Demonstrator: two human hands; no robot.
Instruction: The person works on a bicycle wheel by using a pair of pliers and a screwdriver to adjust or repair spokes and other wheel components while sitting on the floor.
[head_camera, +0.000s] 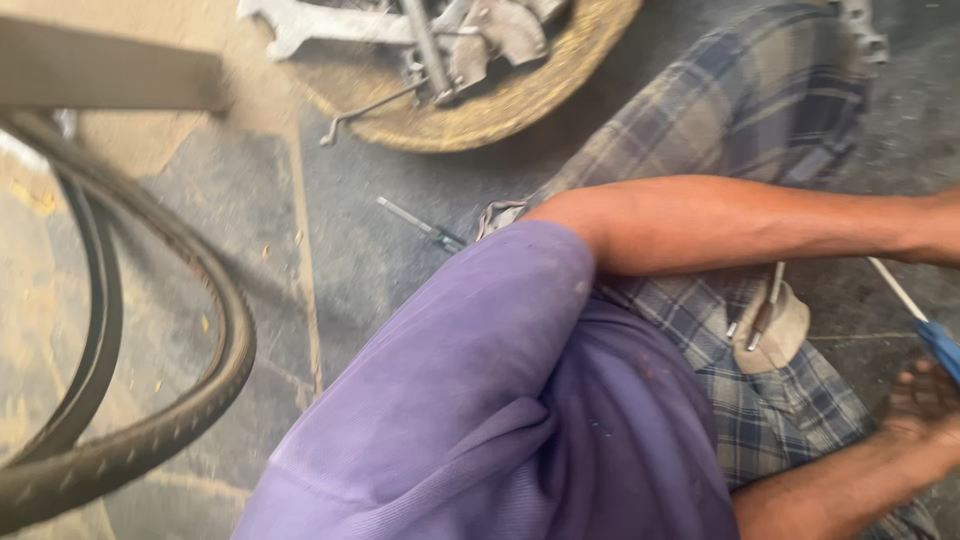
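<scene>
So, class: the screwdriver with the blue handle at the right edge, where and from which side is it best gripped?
Grip the blue handle, the thicker end of the screwdriver, not the thin pale shaft that runs up and to the left. Come from below right, where the hand lies beside the handle; whether that hand holds it cannot be told.
</scene>
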